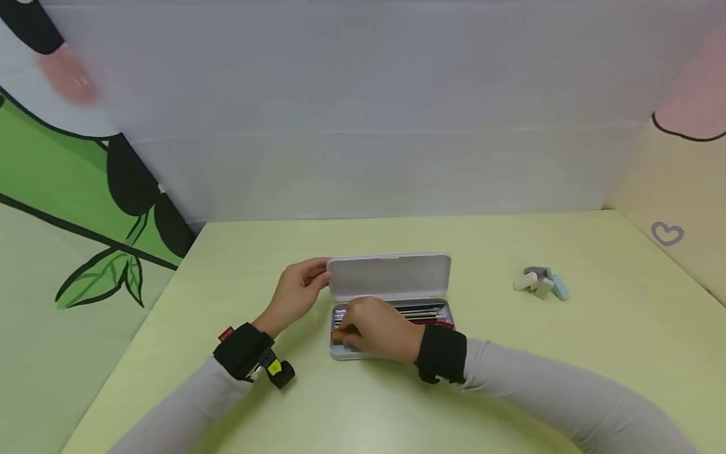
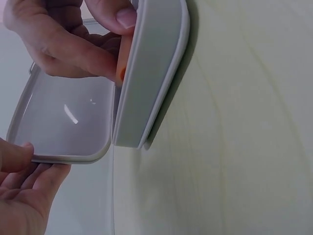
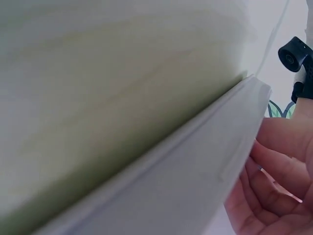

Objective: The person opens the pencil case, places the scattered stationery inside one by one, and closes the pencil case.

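Note:
A pale grey, hinged pencil case (image 1: 347,354) lies open on the table, its lid (image 1: 391,277) raised. My left hand (image 1: 293,291) pinches the lid's left edge, thumb inside and fingers behind, also seen in the left wrist view. Over the case's left end, my right hand (image 1: 381,328) pinches a small orange-brown block (image 1: 338,337). In the left wrist view this orange block (image 2: 125,54) sits just inside the case wall, with a round mark on its side; its kind is unclear. Several pencils (image 1: 422,310) lie in the case, partly hidden by the right hand.
A small pile of pastel-coloured blocks (image 1: 540,282) sits on the yellow-green table (image 1: 482,252) to the right of the case. Behind the table stands a pale wall (image 1: 386,176), with painted panels at both sides.

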Available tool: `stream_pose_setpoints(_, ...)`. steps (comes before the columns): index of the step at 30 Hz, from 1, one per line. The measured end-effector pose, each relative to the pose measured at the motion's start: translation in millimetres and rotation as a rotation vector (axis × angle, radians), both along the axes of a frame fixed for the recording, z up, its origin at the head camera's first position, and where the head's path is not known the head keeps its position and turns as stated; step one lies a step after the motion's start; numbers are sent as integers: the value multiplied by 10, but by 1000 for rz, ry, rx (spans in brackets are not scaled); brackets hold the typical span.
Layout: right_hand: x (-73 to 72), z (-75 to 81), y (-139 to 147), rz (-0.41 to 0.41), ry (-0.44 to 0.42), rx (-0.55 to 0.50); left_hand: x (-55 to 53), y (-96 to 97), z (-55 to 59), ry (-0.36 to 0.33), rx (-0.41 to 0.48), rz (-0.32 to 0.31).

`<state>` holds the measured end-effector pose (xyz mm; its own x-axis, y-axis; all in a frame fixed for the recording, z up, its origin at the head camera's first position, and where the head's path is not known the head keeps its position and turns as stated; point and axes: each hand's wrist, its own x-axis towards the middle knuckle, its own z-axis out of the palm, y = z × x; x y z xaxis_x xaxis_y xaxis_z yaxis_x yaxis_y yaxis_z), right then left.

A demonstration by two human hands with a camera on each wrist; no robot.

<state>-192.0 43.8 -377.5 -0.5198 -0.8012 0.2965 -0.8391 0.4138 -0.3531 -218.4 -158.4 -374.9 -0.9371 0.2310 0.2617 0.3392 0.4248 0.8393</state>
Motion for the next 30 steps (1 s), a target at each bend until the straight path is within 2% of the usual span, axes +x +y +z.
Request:
stream_pose_setpoints(5, -23, 44, -37, 23, -24, 19, 55, -109, 18, -12, 12, 48)
stream_pose_setpoints(9, -31, 151, 185, -16, -78, 23, 61, -93, 22, -34, 8, 46)
stream_pose_setpoints(12, -45, 244, 455, -89, -88, 21, 53, -66, 25, -32, 4, 53)
stream_pose_setpoints(15, -75, 313, 776, -170, -58, 12, 43, -40, 29, -28, -4, 58)
stream_pose_setpoints(23, -125, 525, 1698, -376, 104, -26, 29, 25, 27, -42, -25, 41)
stream_pose_setpoints(26, -197, 624, 1999, -474, 109, -7, 31, 27, 29, -38, -38, 48)
stream_pose_setpoints(30, -362, 663, 2373, -581, 48, 33, 35, 31, 19, -43, -43, 51)
